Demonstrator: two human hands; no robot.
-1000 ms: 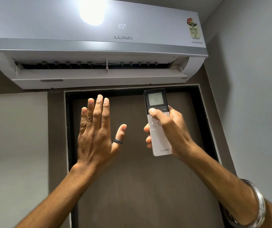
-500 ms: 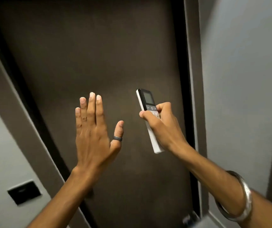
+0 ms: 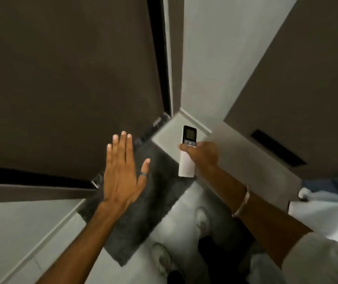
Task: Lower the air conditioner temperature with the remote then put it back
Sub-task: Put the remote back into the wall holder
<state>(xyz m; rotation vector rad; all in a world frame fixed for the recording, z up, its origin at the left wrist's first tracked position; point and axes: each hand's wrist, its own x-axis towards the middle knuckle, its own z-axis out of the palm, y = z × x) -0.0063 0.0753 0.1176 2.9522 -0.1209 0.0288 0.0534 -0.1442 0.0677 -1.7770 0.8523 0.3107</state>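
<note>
Two hands over a gray mat (image 3: 143, 212).
Right hand (image 3: 203, 154) grips the remote (image 3: 187, 154), its writing too blurry; left hand (image 3: 121, 171), at 9 o'clock, is spread flat.

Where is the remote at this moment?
In the head view, right of centre, the remote is held in the right hand, above the floor beside the dark mat.

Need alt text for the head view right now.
The right hand holds a white remote, screen up, while the left hand hangs open and empty, above a dark floor mat beside a brown door.
</note>
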